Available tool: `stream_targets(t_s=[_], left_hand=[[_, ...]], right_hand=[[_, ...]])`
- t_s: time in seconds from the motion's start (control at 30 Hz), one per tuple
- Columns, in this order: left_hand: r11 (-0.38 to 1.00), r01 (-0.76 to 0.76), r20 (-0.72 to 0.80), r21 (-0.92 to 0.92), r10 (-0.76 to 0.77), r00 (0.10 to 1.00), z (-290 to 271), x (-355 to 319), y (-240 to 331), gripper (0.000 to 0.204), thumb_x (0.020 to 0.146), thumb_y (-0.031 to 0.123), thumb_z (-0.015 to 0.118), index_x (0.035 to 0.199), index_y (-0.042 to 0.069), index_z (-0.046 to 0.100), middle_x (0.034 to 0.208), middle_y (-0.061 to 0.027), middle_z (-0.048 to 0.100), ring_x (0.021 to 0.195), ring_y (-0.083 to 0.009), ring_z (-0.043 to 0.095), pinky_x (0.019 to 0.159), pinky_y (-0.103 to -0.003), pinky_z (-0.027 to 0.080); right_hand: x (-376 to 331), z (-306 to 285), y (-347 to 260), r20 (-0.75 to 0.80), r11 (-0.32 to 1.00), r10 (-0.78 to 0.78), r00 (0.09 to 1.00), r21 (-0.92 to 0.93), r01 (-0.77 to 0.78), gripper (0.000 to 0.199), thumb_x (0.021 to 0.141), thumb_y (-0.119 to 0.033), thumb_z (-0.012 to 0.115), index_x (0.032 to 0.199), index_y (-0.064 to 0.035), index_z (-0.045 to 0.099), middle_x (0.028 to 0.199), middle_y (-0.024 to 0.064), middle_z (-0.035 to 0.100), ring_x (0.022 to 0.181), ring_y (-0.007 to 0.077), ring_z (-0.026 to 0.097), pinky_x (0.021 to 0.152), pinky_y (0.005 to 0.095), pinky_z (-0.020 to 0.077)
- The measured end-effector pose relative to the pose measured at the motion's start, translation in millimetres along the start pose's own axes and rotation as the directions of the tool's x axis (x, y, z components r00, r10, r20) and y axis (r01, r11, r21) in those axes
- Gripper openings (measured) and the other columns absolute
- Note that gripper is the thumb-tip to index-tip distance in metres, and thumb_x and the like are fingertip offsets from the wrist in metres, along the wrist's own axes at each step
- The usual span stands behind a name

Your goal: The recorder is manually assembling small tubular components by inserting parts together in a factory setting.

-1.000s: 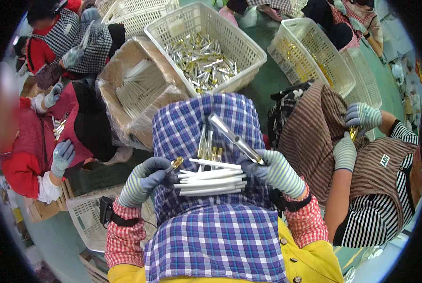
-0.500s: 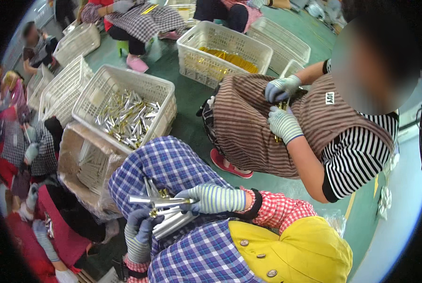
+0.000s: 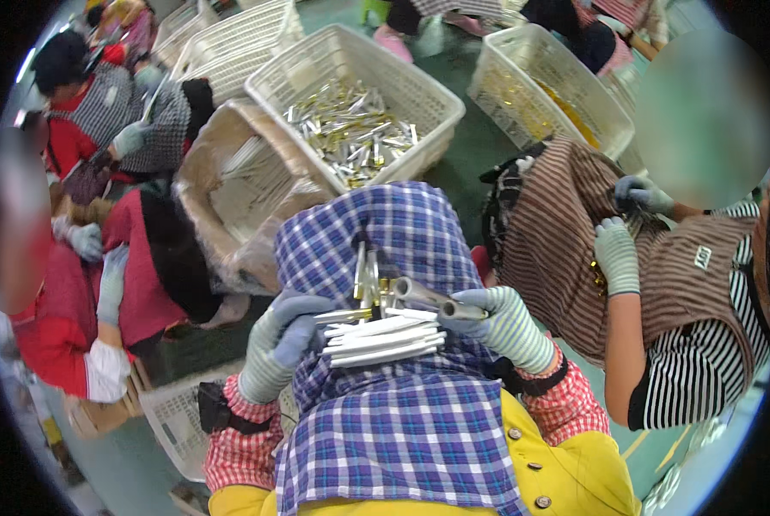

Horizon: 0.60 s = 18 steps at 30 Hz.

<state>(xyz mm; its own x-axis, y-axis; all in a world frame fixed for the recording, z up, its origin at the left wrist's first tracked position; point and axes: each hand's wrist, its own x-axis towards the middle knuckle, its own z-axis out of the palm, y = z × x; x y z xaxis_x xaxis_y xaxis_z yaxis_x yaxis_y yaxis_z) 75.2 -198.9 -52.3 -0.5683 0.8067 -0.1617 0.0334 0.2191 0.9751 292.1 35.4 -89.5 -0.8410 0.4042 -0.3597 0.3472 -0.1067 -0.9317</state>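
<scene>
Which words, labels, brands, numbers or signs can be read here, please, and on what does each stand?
White patch on the brown striped apron: short dark lettering, which I won't copy out.
Silver tubes in the right hand: no readable text.
White sticks on the blue checked apron: none readable.
Elsewhere: any marks are too small or blurred to read.

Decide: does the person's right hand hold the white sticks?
No, the right hand grips a silver tube, while white sticks lie on the apron.

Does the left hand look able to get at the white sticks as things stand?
Likely yes: the left hand is close beside the white sticks, with nothing visible blocking their left ends, though it seems to hold a slim gold-ended tube.
</scene>
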Motion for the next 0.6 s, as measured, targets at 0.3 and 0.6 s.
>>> stream_targets(t_s=[0.3, 0.6], left_hand=[[0.972, -0.096, 0.102, 0.216, 0.075, 0.992, 5, -7, -1, 0.021, 0.091, 0.004, 0.056, 0.107, 0.001, 0.068, 0.098, -0.0108, 0.064, 0.086, -0.0195, 0.064, 0.079, -0.031, 0.051], [0.98, -0.052, 0.014, 0.194, 0.05, 0.999, 4, -8, -8, 0.021, 0.088, 0.002, 0.059, 0.106, 0.001, 0.07, 0.097, -0.011, 0.065, 0.082, -0.0193, 0.064, 0.076, -0.03, 0.052]], right_hand=[[1, 12, -13, 0.032, 0.993, -0.03, 0.999, -0.115, 0.034, 0.022, 0.081, -0.009, 0.081, 0.1, 0.0008, 0.075, 0.083, 0.0049, 0.074, 0.076, 0.0067, 0.066, 0.069, 0.0215, 0.0523], [3, 13, -9, 0.05, 0.996, -0.014, 0.999, -0.088, 0.018, 0.027, 0.081, -0.016, 0.083, 0.101, 0.0, 0.075, 0.082, 0.0039, 0.074, 0.075, 0.0057, 0.065, 0.07, 0.0217, 0.052]])
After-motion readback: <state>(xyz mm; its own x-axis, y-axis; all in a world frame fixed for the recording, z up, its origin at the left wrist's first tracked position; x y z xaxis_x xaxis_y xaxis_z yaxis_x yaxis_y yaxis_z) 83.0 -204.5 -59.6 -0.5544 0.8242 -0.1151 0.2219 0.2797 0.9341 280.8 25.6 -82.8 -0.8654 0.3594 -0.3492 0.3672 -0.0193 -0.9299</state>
